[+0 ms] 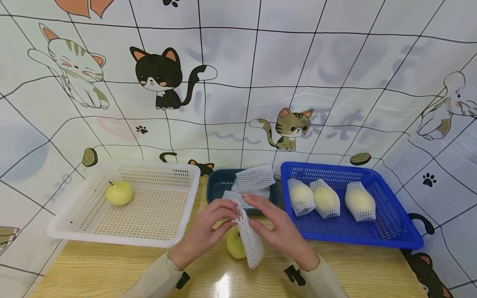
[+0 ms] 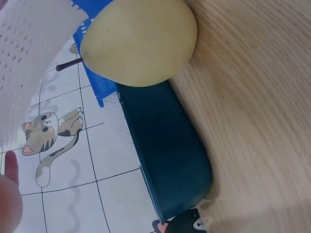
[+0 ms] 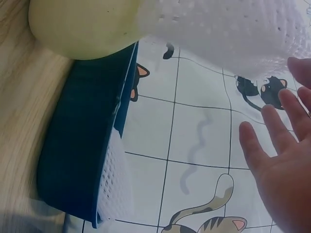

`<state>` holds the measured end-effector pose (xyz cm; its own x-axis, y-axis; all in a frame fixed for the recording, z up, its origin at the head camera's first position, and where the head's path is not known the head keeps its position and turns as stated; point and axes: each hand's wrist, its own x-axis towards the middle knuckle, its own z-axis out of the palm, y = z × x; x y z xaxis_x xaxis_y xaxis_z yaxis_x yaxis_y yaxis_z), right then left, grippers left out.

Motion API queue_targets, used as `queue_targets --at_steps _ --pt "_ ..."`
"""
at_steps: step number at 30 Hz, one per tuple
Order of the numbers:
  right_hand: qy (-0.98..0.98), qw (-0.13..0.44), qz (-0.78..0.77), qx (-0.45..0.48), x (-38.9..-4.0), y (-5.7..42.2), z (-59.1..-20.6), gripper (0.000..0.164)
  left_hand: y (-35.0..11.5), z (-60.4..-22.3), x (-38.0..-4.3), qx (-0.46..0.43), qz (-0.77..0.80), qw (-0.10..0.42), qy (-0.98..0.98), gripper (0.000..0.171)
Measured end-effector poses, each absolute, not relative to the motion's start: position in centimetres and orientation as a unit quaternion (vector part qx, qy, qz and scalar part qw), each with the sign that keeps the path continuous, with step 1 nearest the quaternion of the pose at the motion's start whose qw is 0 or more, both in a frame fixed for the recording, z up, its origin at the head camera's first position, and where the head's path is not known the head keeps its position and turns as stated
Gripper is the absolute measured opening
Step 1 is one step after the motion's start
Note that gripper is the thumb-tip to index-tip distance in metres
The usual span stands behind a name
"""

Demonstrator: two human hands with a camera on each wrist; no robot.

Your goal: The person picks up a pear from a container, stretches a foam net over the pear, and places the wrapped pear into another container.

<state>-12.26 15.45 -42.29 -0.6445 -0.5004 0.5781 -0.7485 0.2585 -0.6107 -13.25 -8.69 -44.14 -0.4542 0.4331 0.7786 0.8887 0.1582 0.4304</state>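
Note:
A white foam net sleeve (image 1: 250,240) hangs upright in front of a yellow-green pear-like fruit (image 1: 234,244) on the table. My left hand (image 1: 206,225) pinches the sleeve's upper end between thumb and fingertips. On the other side, my right hand (image 1: 281,229) has its fingers spread and extended, thumb close beside the sleeve. The right wrist view shows those straight fingers (image 3: 279,128) apart from one another. In the left wrist view the fruit (image 2: 141,41) stands bare, its stem toward the wall, with the sleeve (image 2: 34,58) beside it.
Behind the hands, a dark teal tray (image 1: 214,190) holds more foam sleeves (image 1: 255,178). At left, a white basket (image 1: 182,219) contains one bare fruit (image 1: 119,193). The blue basket (image 1: 395,219) at right holds three net-covered fruits (image 1: 326,199). A cat-print sheet (image 1: 231,99) backs the table.

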Motion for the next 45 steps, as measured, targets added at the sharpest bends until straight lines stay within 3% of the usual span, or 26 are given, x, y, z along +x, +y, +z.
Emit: queue_targets --at_steps 12,16,21,31,39,45 --pt "-0.789 0.141 0.451 0.392 -11.8 14.9 -42.9 0.056 -8.4 -44.5 -13.0 -0.431 -0.456 0.247 -0.738 0.013" --pt "-0.787 0.151 0.458 0.386 -11.9 14.7 -43.0 0.049 -8.3 -44.6 -12.9 -0.421 -0.465 0.245 -0.739 0.006" --pt "-0.779 0.168 0.474 0.374 -11.8 14.7 -43.0 0.037 -8.1 -44.6 -12.6 -0.404 -0.49 0.227 -0.739 0.025" --pt "-0.676 0.077 0.653 0.332 -11.3 14.6 -44.2 0.02 -7.3 -44.9 -11.5 -0.302 -0.685 0.066 -0.66 0.01" --pt "-0.641 0.054 0.712 0.28 -10.9 14.1 -45.0 0.008 -6.9 -45.5 -11.1 -0.234 -0.77 0.002 -0.594 0.016" --pt "-0.646 -0.03 0.743 0.173 -10.6 14.0 -45.1 0.007 -6.8 -45.7 -11.0 -0.186 -0.81 -0.053 -0.554 0.01"
